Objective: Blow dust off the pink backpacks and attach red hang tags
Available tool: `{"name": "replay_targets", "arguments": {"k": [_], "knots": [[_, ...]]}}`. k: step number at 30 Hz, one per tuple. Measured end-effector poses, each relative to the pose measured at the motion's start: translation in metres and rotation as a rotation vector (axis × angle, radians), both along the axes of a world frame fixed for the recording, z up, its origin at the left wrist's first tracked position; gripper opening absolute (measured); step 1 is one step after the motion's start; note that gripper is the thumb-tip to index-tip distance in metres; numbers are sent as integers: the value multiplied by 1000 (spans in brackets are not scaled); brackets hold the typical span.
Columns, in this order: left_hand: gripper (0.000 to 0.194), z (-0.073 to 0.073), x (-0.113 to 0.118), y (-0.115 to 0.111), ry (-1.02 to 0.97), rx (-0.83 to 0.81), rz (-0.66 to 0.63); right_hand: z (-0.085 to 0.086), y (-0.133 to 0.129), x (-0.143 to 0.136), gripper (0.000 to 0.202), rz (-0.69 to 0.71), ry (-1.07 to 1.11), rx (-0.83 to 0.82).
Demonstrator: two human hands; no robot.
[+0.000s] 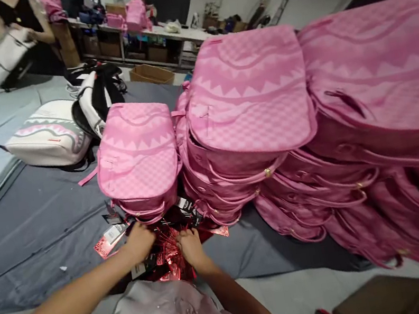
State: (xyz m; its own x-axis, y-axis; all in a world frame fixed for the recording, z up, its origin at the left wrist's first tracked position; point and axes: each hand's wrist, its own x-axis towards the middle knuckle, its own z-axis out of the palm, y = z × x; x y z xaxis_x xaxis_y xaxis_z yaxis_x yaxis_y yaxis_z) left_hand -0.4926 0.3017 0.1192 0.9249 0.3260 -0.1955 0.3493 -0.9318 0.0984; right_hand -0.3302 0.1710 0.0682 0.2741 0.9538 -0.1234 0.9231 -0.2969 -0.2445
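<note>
A bunch of shiny red hang tags (pixel 175 262) with thin red strings fanning out lies at the table's near edge, against my body. My left hand (pixel 142 241) is at the left side of the bunch, its fingers curled down and partly hidden. On the other side, my right hand (pixel 190 244) has its fingers bent in and pinched at the red strings. Black tags with white barcode labels (pixel 115 232) are spread around both hands. Just beyond them a small pink backpack (pixel 138 153) lies with its top handle towards me.
Large pink backpacks (pixel 249 91) are stacked to the right. A white backpack (pixel 49 135) lies at the left on the grey cloth (pixel 43 222). Across the table a person (pixel 25 27) handles a white bag. A cardboard box (pixel 151 74) stands beyond the table.
</note>
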Motion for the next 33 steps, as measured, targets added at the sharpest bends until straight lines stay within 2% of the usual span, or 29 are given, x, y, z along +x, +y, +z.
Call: {"name": "replay_targets", "arguments": {"k": [3,5,8,10,13,16,18,19,21,24,27,30,33], "knots": [[18,24,-21,14,-88,-128,216,17,-1,4,14,-25,31,101],[19,38,-21,12,-248,-272,347,33,-1,12,20,-52,68,230],[24,48,-4,4,-534,-408,386,57,-5,31,26,-157,143,441],[28,49,12,1,-684,-458,376,69,-9,46,30,-261,155,487],[28,44,37,0,-769,-503,357,83,-6,62,40,-369,82,431],[29,38,63,0,-723,-490,338,99,12,72,51,-357,-74,261],[32,34,79,0,-658,-439,359,108,24,76,48,-337,-149,142],[34,33,87,0,-622,-411,373,110,27,79,44,-330,-154,124],[36,32,98,0,-554,-358,383,109,26,84,38,-310,-98,198],[35,34,110,0,-485,-294,349,95,14,91,38,-292,28,406],[35,36,117,-1,-462,-279,312,79,4,93,41,-328,70,498],[38,33,124,-2,-496,-330,307,74,6,91,44,-382,55,427],[37,27,136,-1,-584,-462,310,85,13,88,39,-456,-61,201]]}}
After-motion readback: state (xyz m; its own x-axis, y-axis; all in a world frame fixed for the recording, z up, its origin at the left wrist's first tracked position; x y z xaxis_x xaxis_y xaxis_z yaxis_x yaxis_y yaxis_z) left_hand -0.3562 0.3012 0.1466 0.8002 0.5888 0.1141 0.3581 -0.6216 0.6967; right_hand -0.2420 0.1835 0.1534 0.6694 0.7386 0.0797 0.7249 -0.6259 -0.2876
